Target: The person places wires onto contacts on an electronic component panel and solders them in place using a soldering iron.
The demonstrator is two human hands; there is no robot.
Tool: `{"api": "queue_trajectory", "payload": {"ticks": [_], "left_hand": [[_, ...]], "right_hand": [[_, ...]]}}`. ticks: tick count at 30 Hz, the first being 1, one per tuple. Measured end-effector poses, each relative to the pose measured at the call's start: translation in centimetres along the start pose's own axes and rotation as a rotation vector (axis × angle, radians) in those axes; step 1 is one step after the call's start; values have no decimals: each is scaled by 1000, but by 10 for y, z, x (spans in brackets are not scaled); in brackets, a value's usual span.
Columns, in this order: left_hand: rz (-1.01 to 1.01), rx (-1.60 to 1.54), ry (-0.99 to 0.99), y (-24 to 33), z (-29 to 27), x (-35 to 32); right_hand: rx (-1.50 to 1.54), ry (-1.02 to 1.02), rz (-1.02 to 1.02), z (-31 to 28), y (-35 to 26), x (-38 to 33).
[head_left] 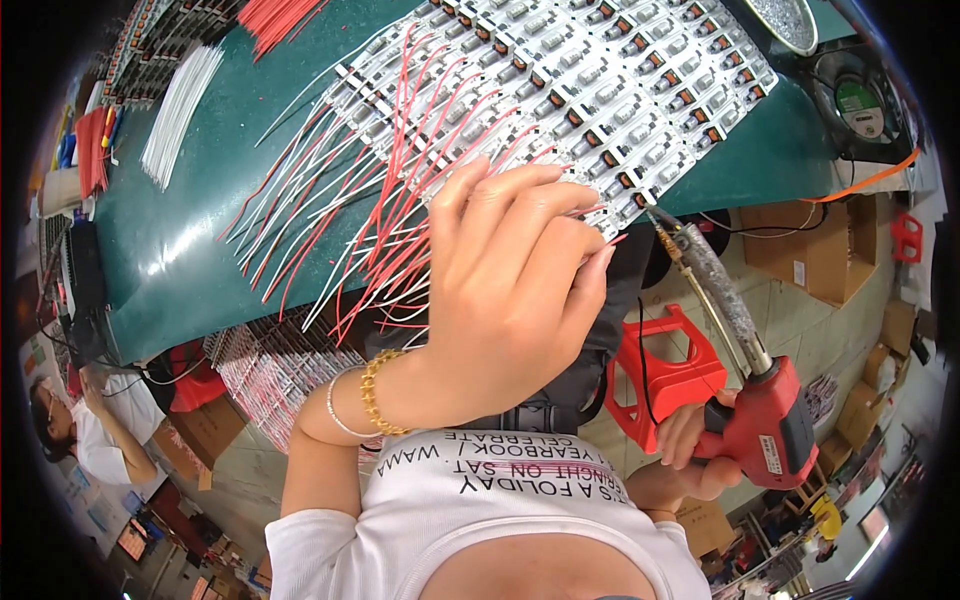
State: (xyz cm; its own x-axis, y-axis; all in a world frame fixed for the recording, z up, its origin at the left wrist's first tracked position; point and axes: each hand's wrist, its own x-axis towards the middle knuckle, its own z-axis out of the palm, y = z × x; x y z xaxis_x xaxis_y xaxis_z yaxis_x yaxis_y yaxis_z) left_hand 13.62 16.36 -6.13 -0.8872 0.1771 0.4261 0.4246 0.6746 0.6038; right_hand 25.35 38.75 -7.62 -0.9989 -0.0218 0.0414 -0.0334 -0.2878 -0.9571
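My left hand [510, 285] reaches over the near edge of a panel of white circuit boards [620, 95], its thumb and index finger pinched on a thin red wire [619, 239] whose end pokes out beside the fingertips. Many red and white wires [375, 225] fan out from the panel's left side, some passing under this hand. To the right, my right hand [690, 450] is wrapped round the handle of a red and black soldering gun [768, 425]. Its tip meets or nearly meets the panel's near corner, close to the left fingertips; exact contact is unclear.
On the green table [150, 290] lie bundles of white wires [182, 115] and red wires [275, 20]. A metal dish [785, 22] and a fan-like unit [860, 105] are at the right. Below stand a red stool [665, 370] and cardboard box [815, 250]. Another person [100, 425] sits left.
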Motion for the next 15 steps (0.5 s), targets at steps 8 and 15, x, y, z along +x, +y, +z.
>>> {"api": "queue_trajectory", "payload": {"ticks": [8,15], "left_hand": [[29,77,45,-5,17,-3],[24,106,50,-4,19,-4]], "right_hand": [[-36,-94,26,-12,0,-7],[-57,-124,61,-9,1,-13]]}}
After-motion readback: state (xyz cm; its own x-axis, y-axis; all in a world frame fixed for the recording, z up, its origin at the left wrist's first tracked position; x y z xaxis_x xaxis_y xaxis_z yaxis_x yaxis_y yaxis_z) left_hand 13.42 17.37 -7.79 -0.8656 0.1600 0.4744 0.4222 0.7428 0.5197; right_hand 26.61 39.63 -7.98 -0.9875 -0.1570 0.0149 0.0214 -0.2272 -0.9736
